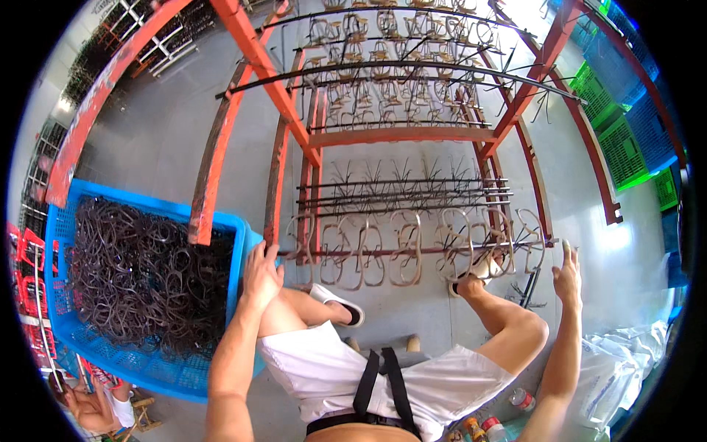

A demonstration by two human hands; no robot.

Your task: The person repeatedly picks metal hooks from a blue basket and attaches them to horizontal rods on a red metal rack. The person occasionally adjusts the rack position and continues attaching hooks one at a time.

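Note:
A thin dark rod [427, 251] lies across in front of my knees, with several bent metal loops [359, 254] hanging along it. My left hand [263, 278] is closed at the rod's left end, beside the rim of a blue basket. At the rod's right end, my right hand [567, 277] holds the tip between its fingers, which are partly hidden. The rod sits low among the posts of a red metal rack [401, 135]. In the blue basket [239, 265], a heap of dark bent metal pieces [155, 272] is piled up.
Higher on the rack, rods [398, 65] carry many hanging pieces; bare-hooked rods [401, 193] lie lower. Green crates [622, 151] are stacked at the right. White plastic sacks [626, 376] and a bottle [522, 398] lie at lower right. Another person [99, 411] is at lower left.

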